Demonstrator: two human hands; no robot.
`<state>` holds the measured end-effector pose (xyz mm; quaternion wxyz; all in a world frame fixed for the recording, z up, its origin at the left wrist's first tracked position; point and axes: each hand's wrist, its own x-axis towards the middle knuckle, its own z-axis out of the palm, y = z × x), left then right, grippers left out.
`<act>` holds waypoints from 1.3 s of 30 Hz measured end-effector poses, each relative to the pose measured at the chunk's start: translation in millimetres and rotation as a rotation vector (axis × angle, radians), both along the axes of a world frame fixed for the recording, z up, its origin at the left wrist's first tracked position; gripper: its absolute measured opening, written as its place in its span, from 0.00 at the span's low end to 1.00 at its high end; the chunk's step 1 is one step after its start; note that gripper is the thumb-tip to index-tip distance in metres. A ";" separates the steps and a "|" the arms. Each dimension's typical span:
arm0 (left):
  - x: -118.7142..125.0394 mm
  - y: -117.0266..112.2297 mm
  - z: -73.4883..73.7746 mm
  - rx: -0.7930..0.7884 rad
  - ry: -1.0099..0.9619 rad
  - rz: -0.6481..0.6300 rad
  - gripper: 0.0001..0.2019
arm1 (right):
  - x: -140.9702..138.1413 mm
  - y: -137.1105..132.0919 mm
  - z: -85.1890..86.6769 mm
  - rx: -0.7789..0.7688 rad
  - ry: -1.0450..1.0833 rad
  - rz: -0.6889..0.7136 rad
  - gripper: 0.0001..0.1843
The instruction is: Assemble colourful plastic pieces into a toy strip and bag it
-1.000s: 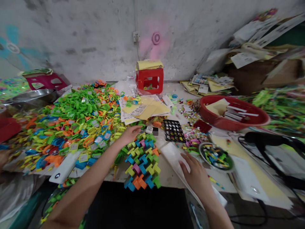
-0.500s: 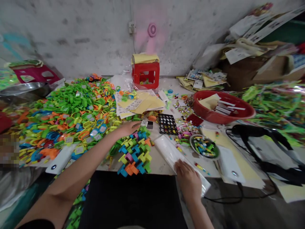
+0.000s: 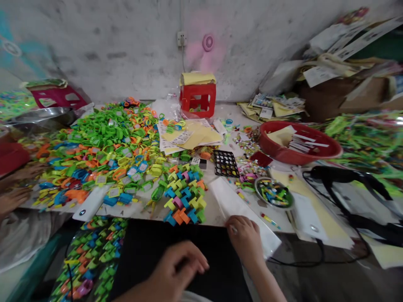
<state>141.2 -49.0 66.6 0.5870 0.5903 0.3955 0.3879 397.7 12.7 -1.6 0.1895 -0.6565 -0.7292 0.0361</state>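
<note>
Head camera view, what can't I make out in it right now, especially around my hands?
All in the head view:
- Left hand: blur hides whether it holds anything.
- White plastic sheet: the right hand covers part of its near edge.
- Another person's hand: the left picture edge cuts off the arm.
- Pink fan: blades blurred, so can't be counted.
- Printed papers: text too small to read.
</note>
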 end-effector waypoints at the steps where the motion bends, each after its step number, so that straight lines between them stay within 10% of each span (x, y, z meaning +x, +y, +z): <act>1: 12.9 -8.6 -13.7 -0.080 0.032 -0.128 0.09 | -0.7 -1.2 -4.7 0.010 -0.014 0.009 0.13; 6: 64.9 -5.3 -66.2 -0.689 -0.052 -0.179 0.17 | 12.2 2.4 -28.0 -0.034 -0.089 -0.309 0.24; 13: 106.6 41.4 -68.4 -1.121 -0.465 0.044 0.18 | -0.4 -5.0 -1.6 -0.122 -0.077 -0.296 0.16; 21: 114.4 53.1 -75.7 -0.924 -0.499 0.017 0.15 | -2.3 -15.9 21.9 -0.327 0.300 -0.091 0.07; 28: 112.4 58.8 -77.7 -0.631 -0.231 0.126 0.24 | 8.5 -17.3 5.5 -0.180 0.714 -0.280 0.33; 32: 113.0 62.9 -76.9 -0.485 -0.154 0.096 0.28 | 18.8 -16.2 8.6 -0.394 0.775 -0.252 0.31; 39: 127.1 67.1 -80.1 -0.727 -0.419 0.072 0.33 | 33.3 18.3 113.6 -0.206 0.602 -0.073 0.21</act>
